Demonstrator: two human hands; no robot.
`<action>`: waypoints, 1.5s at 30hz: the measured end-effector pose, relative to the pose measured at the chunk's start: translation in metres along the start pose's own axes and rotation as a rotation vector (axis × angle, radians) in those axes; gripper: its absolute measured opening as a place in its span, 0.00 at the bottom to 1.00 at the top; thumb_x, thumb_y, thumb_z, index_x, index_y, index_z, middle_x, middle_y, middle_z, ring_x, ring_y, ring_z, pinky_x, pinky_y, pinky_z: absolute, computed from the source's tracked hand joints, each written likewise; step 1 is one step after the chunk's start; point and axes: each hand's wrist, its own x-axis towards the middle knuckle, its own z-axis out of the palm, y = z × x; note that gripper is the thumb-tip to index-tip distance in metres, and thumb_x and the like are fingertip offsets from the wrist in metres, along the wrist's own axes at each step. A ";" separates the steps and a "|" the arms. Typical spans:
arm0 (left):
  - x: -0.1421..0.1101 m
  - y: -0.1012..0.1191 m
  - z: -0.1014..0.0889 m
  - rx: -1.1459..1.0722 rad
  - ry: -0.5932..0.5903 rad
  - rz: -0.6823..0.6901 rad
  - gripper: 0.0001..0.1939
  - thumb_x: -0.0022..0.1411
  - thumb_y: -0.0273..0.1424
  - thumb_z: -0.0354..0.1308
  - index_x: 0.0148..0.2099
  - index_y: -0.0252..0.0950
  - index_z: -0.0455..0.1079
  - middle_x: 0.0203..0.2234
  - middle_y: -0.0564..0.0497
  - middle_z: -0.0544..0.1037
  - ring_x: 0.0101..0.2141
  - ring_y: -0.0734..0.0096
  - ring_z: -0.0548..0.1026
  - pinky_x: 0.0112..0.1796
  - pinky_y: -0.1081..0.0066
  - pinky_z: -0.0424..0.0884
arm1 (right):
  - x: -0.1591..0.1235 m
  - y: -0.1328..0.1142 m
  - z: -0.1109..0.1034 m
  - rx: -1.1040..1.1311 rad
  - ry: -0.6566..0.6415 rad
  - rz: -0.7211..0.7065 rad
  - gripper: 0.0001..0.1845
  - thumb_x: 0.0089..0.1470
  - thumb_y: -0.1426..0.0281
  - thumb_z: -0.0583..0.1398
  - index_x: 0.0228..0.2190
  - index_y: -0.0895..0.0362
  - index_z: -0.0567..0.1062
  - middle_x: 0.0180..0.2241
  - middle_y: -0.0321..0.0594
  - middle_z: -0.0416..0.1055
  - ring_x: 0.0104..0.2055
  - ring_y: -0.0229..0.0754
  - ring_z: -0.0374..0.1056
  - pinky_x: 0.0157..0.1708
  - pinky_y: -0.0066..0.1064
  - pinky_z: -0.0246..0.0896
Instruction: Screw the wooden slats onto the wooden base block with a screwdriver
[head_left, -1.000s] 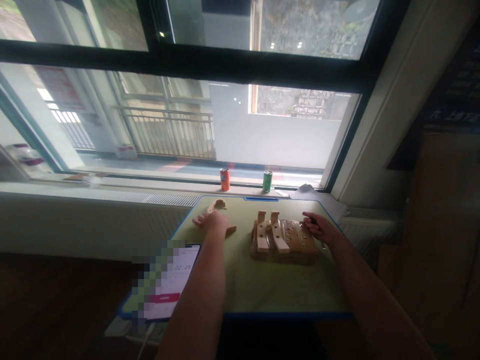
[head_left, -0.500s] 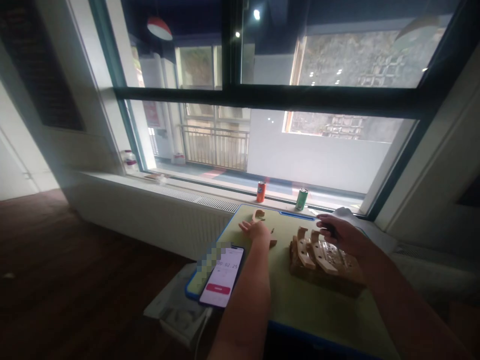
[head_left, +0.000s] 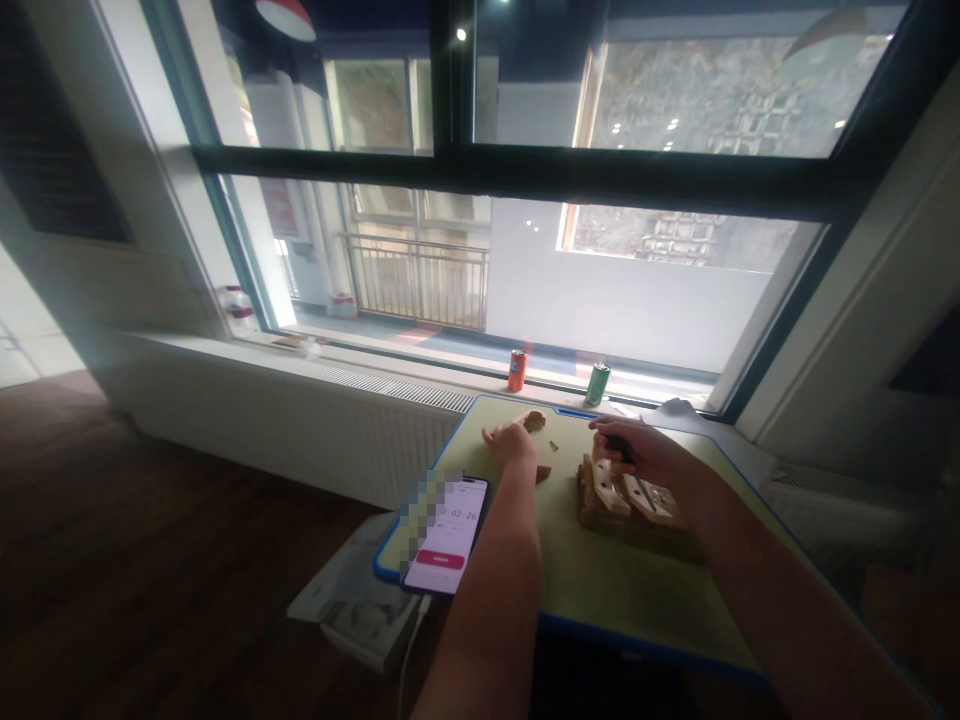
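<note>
A wooden assembly (head_left: pixel 626 500) of flat boards with two upright pale pieces lies on the green table (head_left: pixel 600 590). My right hand (head_left: pixel 645 455) rests over its far end, fingers curled round a dark tool handle. My left hand (head_left: pixel 514 445) lies on the table to the left, covering a small wooden piece (head_left: pixel 541 472) whose end sticks out; its fingers look spread. A curved wooden part (head_left: pixel 534 420) and a tiny screw (head_left: pixel 553 446) lie just beyond it.
A phone (head_left: pixel 446 535) showing a timer sits on the table's near left corner, with a cable hanging down. An orange can (head_left: pixel 517 370) and a green can (head_left: pixel 597 384) stand on the window sill. White items (head_left: pixel 352 610) lie on the dark floor below.
The view swung left and back. My right hand moved left across the wooden assembly toward its upright pieces. My left hand stayed on the small piece.
</note>
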 end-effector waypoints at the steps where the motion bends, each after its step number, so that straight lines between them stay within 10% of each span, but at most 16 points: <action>1: 0.000 0.001 0.000 0.022 0.032 -0.007 0.15 0.56 0.25 0.48 0.43 0.25 0.70 0.36 0.34 0.73 0.55 0.49 0.57 0.56 0.50 0.31 | -0.001 0.002 -0.004 0.010 0.025 -0.012 0.12 0.45 0.68 0.62 0.33 0.57 0.66 0.22 0.31 0.59 0.19 0.28 0.51 0.12 0.19 0.41; 10: 0.001 0.010 -0.001 0.152 0.237 0.033 0.22 0.58 0.21 0.42 0.54 0.30 0.64 0.45 0.38 0.72 0.50 0.59 0.66 0.56 0.57 0.45 | -0.011 0.006 -0.042 0.070 0.097 -0.040 0.10 0.47 0.67 0.60 0.25 0.58 0.63 0.19 0.29 0.56 0.16 0.26 0.46 0.10 0.18 0.39; 16: -0.001 0.044 0.003 -0.166 0.373 0.207 0.19 0.62 0.30 0.44 0.52 0.32 0.67 0.45 0.40 0.73 0.46 0.62 0.70 0.46 0.66 0.64 | -0.010 0.009 -0.039 -0.206 0.127 0.046 0.12 0.46 0.64 0.62 0.30 0.61 0.70 0.22 0.37 0.68 0.14 0.25 0.46 0.09 0.19 0.38; 21: -0.032 0.086 0.012 -0.547 0.037 0.395 0.22 0.58 0.36 0.53 0.54 0.33 0.65 0.33 0.47 0.78 0.33 0.68 0.75 0.34 0.70 0.70 | -0.008 -0.004 -0.030 -0.260 0.228 -0.184 0.18 0.49 0.57 0.59 0.33 0.60 0.70 0.36 0.46 0.73 0.14 0.25 0.51 0.09 0.20 0.41; 26: -0.079 0.112 0.022 -0.509 -0.249 0.606 0.19 0.59 0.39 0.53 0.49 0.37 0.70 0.36 0.50 0.78 0.36 0.68 0.75 0.36 0.71 0.70 | -0.022 -0.011 -0.041 -0.315 0.393 -0.433 0.18 0.50 0.55 0.57 0.28 0.59 0.70 0.23 0.37 0.70 0.13 0.27 0.51 0.09 0.22 0.42; 29: -0.083 0.110 0.030 -0.499 -0.247 0.601 0.21 0.61 0.40 0.49 0.51 0.35 0.69 0.38 0.48 0.78 0.38 0.67 0.75 0.38 0.69 0.70 | -0.045 -0.009 -0.061 -0.344 0.381 -0.329 0.19 0.49 0.54 0.57 0.23 0.59 0.67 0.16 0.31 0.62 0.12 0.26 0.49 0.08 0.21 0.38; 34: -0.053 0.086 0.050 -0.148 0.122 0.420 0.23 0.57 0.46 0.50 0.45 0.34 0.71 0.41 0.43 0.76 0.43 0.60 0.72 0.45 0.61 0.65 | -0.074 0.017 -0.098 -0.540 0.159 0.142 0.20 0.48 0.55 0.57 0.23 0.61 0.70 0.14 0.32 0.62 0.12 0.28 0.51 0.09 0.22 0.40; 45: -0.041 0.049 0.077 -0.292 -0.139 0.238 0.29 0.57 0.53 0.44 0.31 0.32 0.73 0.27 0.45 0.78 0.29 0.65 0.74 0.31 0.70 0.66 | -0.048 0.033 -0.101 -1.202 0.251 0.290 0.22 0.55 0.59 0.48 0.21 0.60 0.71 0.17 0.39 0.65 0.16 0.35 0.60 0.18 0.27 0.53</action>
